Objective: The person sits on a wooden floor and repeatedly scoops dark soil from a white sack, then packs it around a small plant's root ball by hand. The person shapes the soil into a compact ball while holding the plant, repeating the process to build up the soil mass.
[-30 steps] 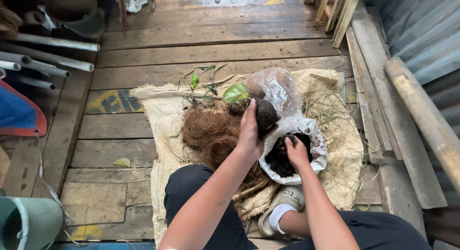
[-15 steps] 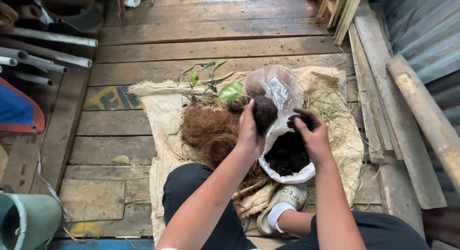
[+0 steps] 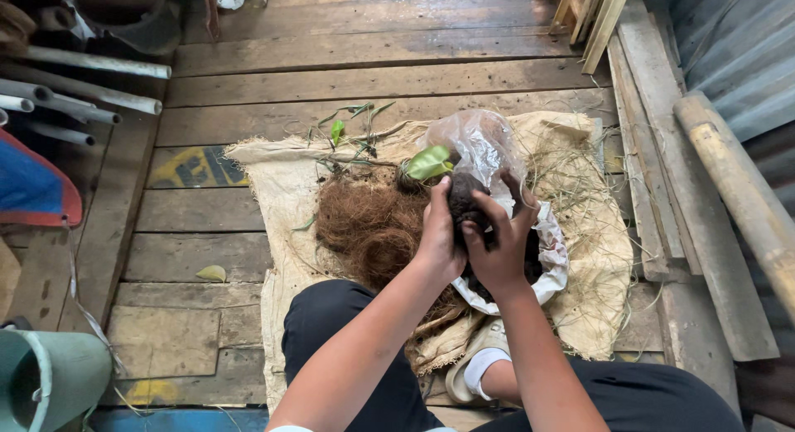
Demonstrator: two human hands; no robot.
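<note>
Both hands (image 3: 472,237) cup a soil ball (image 3: 465,202) beside coconut fibre (image 3: 373,229).

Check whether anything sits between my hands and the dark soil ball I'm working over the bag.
Nothing visible does. The left hand and right hand both press directly on the dark soil ball, held above the open white bag of soil. The coconut fibre pile lies off to the left.
</note>
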